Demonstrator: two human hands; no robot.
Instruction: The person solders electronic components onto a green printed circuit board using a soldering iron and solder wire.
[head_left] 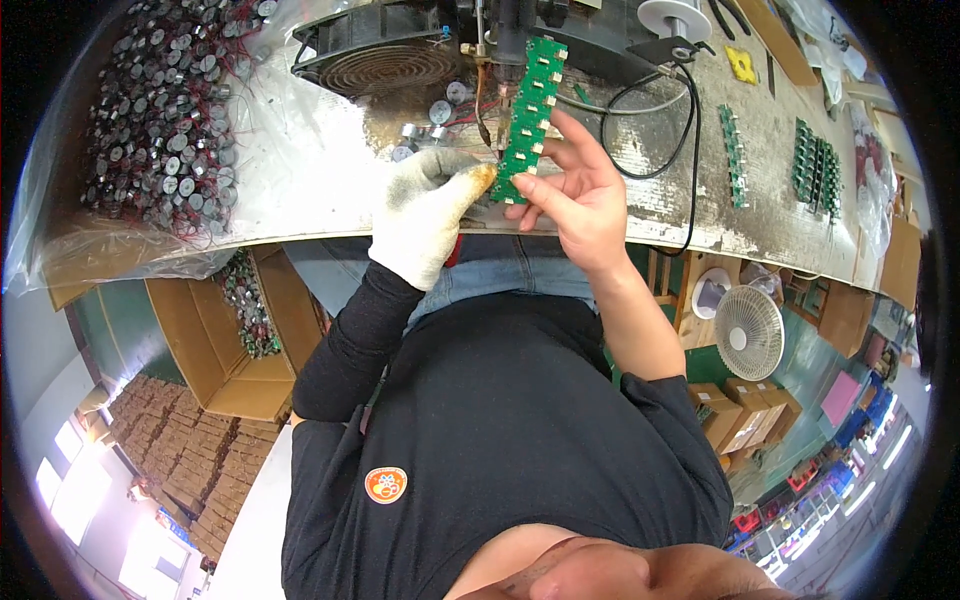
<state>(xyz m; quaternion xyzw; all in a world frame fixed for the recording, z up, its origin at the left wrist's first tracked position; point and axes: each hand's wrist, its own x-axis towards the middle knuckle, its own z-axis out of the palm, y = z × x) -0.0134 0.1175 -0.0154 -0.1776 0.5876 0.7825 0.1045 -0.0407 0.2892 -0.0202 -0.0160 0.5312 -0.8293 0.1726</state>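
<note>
"Circuit-board strip (pixel 530 125): where is it?"

"Upright above the bench (pixel 660 218), its lower end pinched in the bare right hand (pixel 590 205). The gloved left hand (pixel 425 210) bends its fingers beside the lower corner; whether they grip, one cannot tell."

"What might go wrong?"

"Held at one end, it could tip and knock the metal rod (pixel 484 90)."

"Textures?"

"Flat green board, blocky pale connectors (pixel 556 77), stained cloth glove, then round silvery motors (pixel 170 130) heaped loosely."
</note>
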